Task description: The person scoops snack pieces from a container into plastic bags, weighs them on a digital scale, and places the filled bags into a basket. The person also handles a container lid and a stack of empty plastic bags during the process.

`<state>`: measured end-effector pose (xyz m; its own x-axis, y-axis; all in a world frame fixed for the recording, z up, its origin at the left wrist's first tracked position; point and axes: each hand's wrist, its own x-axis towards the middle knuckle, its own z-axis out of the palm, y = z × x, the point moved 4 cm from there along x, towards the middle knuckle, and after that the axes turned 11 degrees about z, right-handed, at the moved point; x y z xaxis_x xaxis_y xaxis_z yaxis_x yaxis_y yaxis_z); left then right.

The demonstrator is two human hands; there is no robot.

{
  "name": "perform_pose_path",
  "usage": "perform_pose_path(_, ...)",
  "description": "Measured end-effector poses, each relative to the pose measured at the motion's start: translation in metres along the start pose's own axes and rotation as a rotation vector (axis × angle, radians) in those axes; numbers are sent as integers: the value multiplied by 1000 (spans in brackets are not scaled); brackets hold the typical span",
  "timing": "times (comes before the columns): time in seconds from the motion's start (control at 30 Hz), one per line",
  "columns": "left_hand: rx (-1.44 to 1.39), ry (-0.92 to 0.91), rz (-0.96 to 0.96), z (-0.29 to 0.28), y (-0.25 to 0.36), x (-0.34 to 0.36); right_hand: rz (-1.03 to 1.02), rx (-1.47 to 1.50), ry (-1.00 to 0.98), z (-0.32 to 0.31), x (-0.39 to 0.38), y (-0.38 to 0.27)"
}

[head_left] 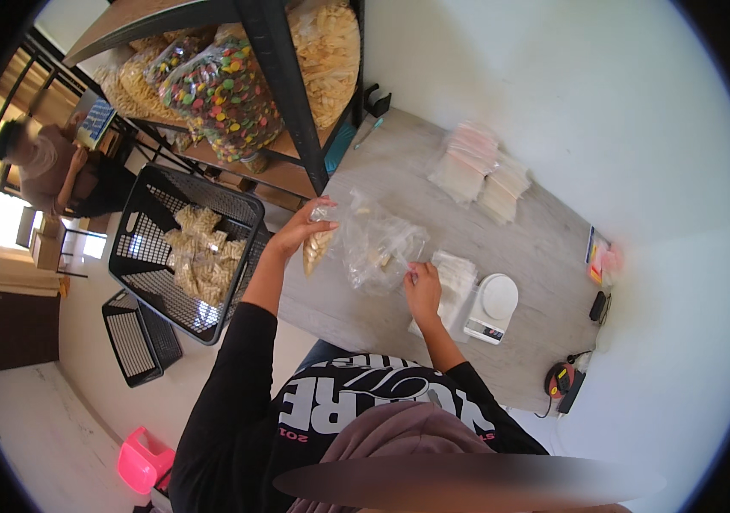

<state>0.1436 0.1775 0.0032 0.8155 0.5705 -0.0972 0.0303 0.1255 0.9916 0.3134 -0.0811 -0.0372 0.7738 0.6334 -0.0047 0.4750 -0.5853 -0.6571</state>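
Observation:
My left hand (298, 227) is closed around the gathered top of a small clear bag of pale yellow snacks (317, 250), which hangs at the table's left side. A large, crumpled clear plastic bag (372, 244) lies on the table between my hands, with a few light pieces in it. At its right edge, the fingers of my right hand (423, 289) are pinched together on the plastic. Just beside that hand lies a stack of flat clear bags (455, 275). A white digital kitchen scale (498, 299) stands right of the stack.
A black plastic basket (138, 235) holding several filled snack bags stands left of the table. Behind it, a shelf (283, 85) carries big bags of snacks and colourful candies. More flat bags (472, 158) lie at the table's back. Another person (57, 167) is at far left.

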Motion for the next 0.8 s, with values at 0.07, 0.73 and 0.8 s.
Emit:
perform_pose_path(0.07, 38, -119, -54, 8, 5, 23, -11, -2, 66, 4, -1, 1)
perform_pose_path(0.73, -219, -298, -84, 62, 46, 4, 104, 201, 18, -17, -21, 22)
perform_pose_path(0.8, -199, -272, -47, 64, 47, -12, 109, 226, -4, -19, -22, 24)
